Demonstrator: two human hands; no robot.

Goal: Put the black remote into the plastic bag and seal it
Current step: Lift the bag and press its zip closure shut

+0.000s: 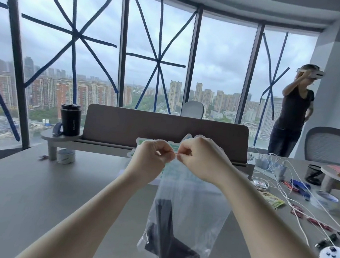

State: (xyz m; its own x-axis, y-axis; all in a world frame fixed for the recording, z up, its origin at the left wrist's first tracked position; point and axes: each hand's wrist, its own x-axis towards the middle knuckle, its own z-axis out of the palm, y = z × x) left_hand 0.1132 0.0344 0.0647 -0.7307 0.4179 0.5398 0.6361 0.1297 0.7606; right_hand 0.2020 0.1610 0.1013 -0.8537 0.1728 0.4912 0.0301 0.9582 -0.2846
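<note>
A clear plastic bag [190,210] hangs in the air above the grey table [32,188], its bottom near the front edge. Inside it, at the bottom, lie black items, among them a long black remote [163,227] standing slanted. My left hand [151,158] and my right hand [201,157] are both raised in front of me, each pinching the bag's top edge between thumb and forefinger. The fingertips of the two hands nearly meet at the strip. A white and green printed sheet shows behind the bag's top.
A brown desk divider [164,130] stands across the back, with a black tumbler [70,119] on a small shelf and a tape roll [66,156] below. White cables, pens, another tape roll [323,199] and a white plush toy [333,256] clutter the right. A person stands by a chair at far right.
</note>
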